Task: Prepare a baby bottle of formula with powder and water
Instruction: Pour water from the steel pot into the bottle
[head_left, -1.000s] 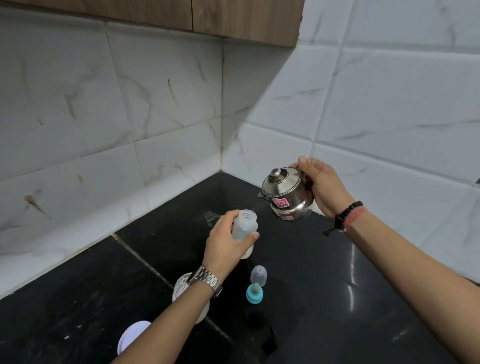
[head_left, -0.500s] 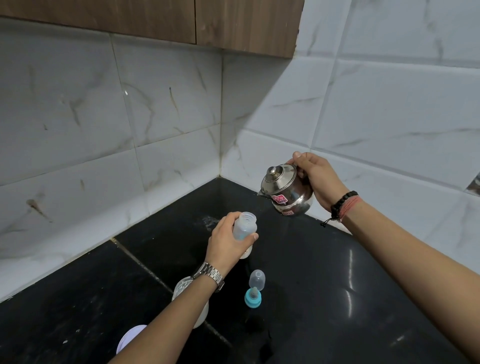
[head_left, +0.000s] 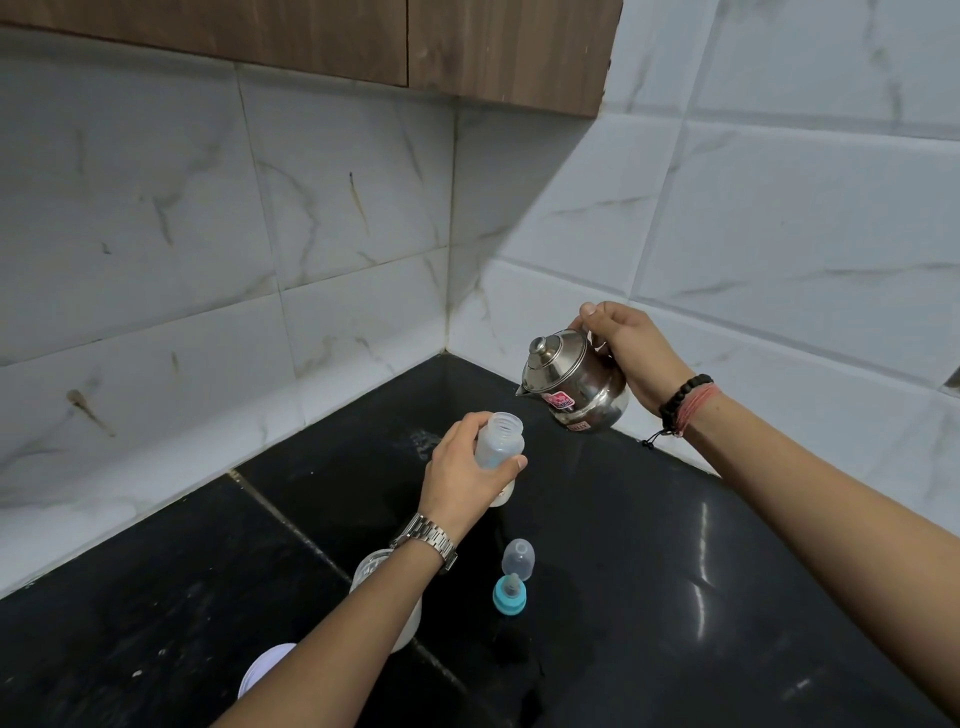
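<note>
My left hand (head_left: 460, 475) grips a clear, uncapped baby bottle (head_left: 500, 439) above the black counter (head_left: 649, 571), with its open mouth tipped toward the right. My right hand (head_left: 631, 356) holds a small steel kettle (head_left: 574, 384) by its handle. The kettle is tilted, and its spout sits just above and right of the bottle's mouth. No stream of water is visible. On the counter below lie the blue teat ring (head_left: 509, 595) and the clear bottle cap (head_left: 518, 558). A clear jar (head_left: 371, 571) stands partly hidden under my left forearm.
A white round lid (head_left: 262, 673) lies on the counter near my left forearm. White marble-look tiled walls meet in a corner behind the counter. A wooden cabinet (head_left: 363, 41) hangs overhead.
The right hand has tilted the kettle further, bringing its spout down toward the bottle's mouth. The left hand still holds the bottle in about the same place.
</note>
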